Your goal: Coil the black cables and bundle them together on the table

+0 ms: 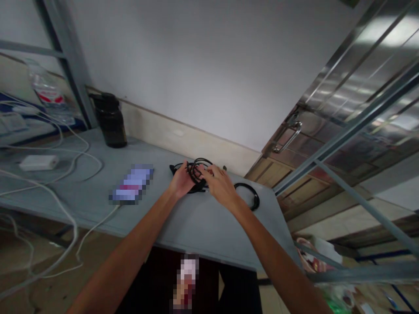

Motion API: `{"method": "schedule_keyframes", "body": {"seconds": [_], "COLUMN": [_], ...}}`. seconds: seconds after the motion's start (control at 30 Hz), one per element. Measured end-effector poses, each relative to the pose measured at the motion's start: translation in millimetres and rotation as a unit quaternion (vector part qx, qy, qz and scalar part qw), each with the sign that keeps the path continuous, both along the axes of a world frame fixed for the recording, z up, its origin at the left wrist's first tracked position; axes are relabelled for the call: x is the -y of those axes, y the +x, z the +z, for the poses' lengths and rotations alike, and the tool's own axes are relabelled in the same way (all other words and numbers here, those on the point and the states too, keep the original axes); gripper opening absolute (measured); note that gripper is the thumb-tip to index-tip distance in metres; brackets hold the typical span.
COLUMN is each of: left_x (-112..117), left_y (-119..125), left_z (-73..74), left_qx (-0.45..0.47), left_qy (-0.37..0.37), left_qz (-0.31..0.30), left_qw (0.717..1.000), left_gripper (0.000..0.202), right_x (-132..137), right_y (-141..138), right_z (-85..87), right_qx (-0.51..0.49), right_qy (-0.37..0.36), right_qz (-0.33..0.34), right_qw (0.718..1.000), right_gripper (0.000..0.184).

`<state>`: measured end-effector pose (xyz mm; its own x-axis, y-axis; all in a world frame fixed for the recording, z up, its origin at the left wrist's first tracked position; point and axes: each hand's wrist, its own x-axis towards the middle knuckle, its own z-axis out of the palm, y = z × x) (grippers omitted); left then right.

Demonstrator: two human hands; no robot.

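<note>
Loops of black cable [195, 171] are gathered between my two hands, just above the grey tabletop. My left hand [181, 181] curls around the left side of the loops. From the right, my right hand [220, 183] grips the same cable, fingers bent over it. More black cable lies under and behind my hands, so how the loops join it is hidden. A separate coil of black cable [258, 199] rests on the table to the right of my right hand.
A phone [132, 185] with a white cord lies left of my hands. Farther left are a dark bottle [109, 122], a white adapter [39, 162] and a clear water bottle [50, 93]. Metal frame bars [327, 150] stand at the table's right edge, before a metal door.
</note>
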<state>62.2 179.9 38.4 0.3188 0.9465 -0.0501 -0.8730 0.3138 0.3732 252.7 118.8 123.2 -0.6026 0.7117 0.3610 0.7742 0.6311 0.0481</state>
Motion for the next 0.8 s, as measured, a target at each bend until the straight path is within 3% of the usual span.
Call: {"method": "schedule_keyframes", "body": {"seconds": [0.17,0.27,0.43,0.57,0.7,0.8], "left_x": [-0.4,-3.8,-7.8,-4.0,3.4,8.7], "left_y": [3.3,5.1,5.8,8.5,11.3,11.5], "left_z": [-3.9,-7.6,-8.5,0.1,14.9,23.4], "left_qx": [-0.049,-0.056,-0.065,-0.060,-0.059,-0.096], "left_qy": [-0.005,-0.005,0.000,0.016,0.045,0.056], "left_qz": [0.013,0.021,0.047,0.044,0.071,0.087], "left_qw": [0.999,0.998,0.997,0.997,0.995,0.990], "left_gripper": [0.024,0.017,0.023,0.016,0.013,0.018], "right_x": [-18.3,-25.1,-34.8,-37.6,-37.8,-36.4], "right_y": [-9.5,-12.9,-11.6,-2.4,10.7,15.2], "right_z": [-54.5,-74.5,-103.2,-114.6,-112.4,-107.4], "right_qx": [-0.019,-0.045,-0.114,-0.163,-0.175,-0.171], "right_qy": [-0.017,-0.026,-0.034,-0.034,-0.056,-0.060], "right_qz": [-0.018,-0.014,0.003,0.020,0.011,0.005], "right_qw": [1.000,0.999,0.993,0.986,0.983,0.983], "right_gripper": [0.040,0.042,0.044,0.049,0.025,0.026]}}
